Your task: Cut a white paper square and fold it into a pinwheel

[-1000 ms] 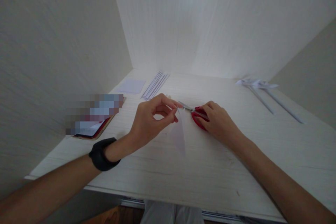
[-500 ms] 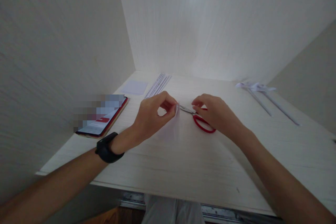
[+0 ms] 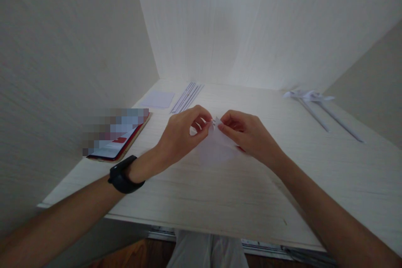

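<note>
A thin white sheet of paper (image 3: 216, 146) hangs between my hands above the middle of the table. At its top left corner, my left hand (image 3: 188, 130) pinches it between thumb and forefinger. My right hand (image 3: 243, 130) grips the other top corner, close to the left fingertips. Below the right fingers a bit of red handle shows from the scissors (image 3: 241, 149), which lie on the table mostly hidden by the paper and hand. A black watch band (image 3: 125, 174) circles my left wrist.
On the left lies a phone (image 3: 116, 138) with a lit screen. Several thin paper strips (image 3: 187, 97) and a square of white paper (image 3: 158, 99) lie at the back left. Two white paper sticks with crumpled paper tops (image 3: 314, 106) rest at the back right.
My right hand has moved left from above the scissors and taken hold of the paper. The paper is now spread between both hands and covers most of the scissors.
</note>
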`<state>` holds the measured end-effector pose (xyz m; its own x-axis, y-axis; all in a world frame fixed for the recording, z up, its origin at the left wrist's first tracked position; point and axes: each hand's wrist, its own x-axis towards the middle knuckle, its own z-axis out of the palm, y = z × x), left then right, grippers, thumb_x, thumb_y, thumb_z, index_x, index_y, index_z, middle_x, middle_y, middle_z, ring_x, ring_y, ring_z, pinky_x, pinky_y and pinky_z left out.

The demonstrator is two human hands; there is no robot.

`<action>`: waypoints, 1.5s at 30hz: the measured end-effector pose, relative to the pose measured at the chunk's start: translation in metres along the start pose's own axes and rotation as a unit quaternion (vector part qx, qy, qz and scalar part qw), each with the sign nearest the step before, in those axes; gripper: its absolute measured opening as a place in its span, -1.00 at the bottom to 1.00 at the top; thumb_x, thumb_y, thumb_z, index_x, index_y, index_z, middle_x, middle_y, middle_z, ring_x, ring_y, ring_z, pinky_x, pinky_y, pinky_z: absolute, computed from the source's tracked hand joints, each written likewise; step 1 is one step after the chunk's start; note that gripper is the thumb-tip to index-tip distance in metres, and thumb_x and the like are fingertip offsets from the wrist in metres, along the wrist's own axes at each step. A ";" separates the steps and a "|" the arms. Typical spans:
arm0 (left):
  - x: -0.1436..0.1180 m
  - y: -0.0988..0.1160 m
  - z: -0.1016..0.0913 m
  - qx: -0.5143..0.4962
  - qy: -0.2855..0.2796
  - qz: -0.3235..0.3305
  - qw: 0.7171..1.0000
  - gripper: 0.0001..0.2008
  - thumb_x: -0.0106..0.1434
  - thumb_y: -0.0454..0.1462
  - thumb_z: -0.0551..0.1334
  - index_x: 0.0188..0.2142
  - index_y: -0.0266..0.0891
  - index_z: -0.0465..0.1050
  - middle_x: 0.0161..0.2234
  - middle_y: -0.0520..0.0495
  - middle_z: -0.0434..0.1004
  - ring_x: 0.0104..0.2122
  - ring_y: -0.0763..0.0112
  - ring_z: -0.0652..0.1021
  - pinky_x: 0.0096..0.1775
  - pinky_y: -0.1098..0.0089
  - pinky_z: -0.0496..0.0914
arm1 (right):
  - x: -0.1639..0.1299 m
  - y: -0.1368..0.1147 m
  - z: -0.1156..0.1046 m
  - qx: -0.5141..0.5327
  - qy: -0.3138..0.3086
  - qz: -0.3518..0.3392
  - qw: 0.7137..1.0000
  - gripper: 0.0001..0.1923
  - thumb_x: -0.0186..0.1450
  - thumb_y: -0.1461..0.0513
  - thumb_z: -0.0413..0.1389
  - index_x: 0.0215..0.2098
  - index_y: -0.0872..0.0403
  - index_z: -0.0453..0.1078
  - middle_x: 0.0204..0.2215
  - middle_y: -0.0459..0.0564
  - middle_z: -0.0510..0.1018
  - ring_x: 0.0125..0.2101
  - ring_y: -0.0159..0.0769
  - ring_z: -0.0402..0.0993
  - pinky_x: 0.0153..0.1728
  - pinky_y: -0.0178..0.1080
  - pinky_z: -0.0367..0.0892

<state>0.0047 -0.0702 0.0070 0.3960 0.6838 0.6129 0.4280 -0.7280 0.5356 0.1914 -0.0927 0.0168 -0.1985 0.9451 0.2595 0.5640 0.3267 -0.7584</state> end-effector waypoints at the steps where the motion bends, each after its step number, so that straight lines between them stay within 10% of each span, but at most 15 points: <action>1: 0.001 0.000 0.000 -0.023 -0.006 -0.015 1.000 -0.87 0.17 -0.44 0.26 -0.27 -0.27 0.43 -0.37 0.02 0.59 -0.45 0.55 0.57 -0.38 0.55 0.45 | 0.001 0.003 -0.001 0.008 0.002 0.002 1.000 -0.89 0.24 0.23 0.11 -0.44 0.09 0.38 -0.53 -0.08 0.50 -0.51 -0.37 0.39 -0.45 -0.29 0.28; 20: 0.008 -0.007 0.000 -0.244 -0.107 -0.178 0.947 -0.90 0.17 -0.26 0.32 -0.38 -0.27 0.50 -0.44 0.05 0.49 -0.64 0.69 0.29 -0.64 0.58 0.11 | 0.001 0.010 0.000 0.067 -0.021 0.011 0.998 -0.88 0.24 0.18 0.12 -0.40 0.08 0.38 -0.54 -0.12 0.48 -0.56 -0.42 0.35 -0.57 -0.36 0.22; 45: 0.006 -0.006 0.000 -0.296 -0.101 -0.206 0.927 -0.82 0.23 -0.25 0.25 -0.48 -0.26 0.46 -0.67 0.11 0.38 -0.66 0.59 0.40 -0.60 0.55 0.27 | 0.000 0.012 0.000 0.072 -0.027 0.015 0.997 -0.86 0.24 0.16 0.13 -0.40 0.07 0.38 -0.54 -0.11 0.48 -0.57 -0.42 0.34 -0.60 -0.36 0.20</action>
<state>0.0047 -0.0616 0.0076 0.4680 0.8618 0.1956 0.0805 -0.2620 0.9617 0.1984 -0.0886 0.0077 -0.2277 0.9516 0.2064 0.4503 0.2908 -0.8442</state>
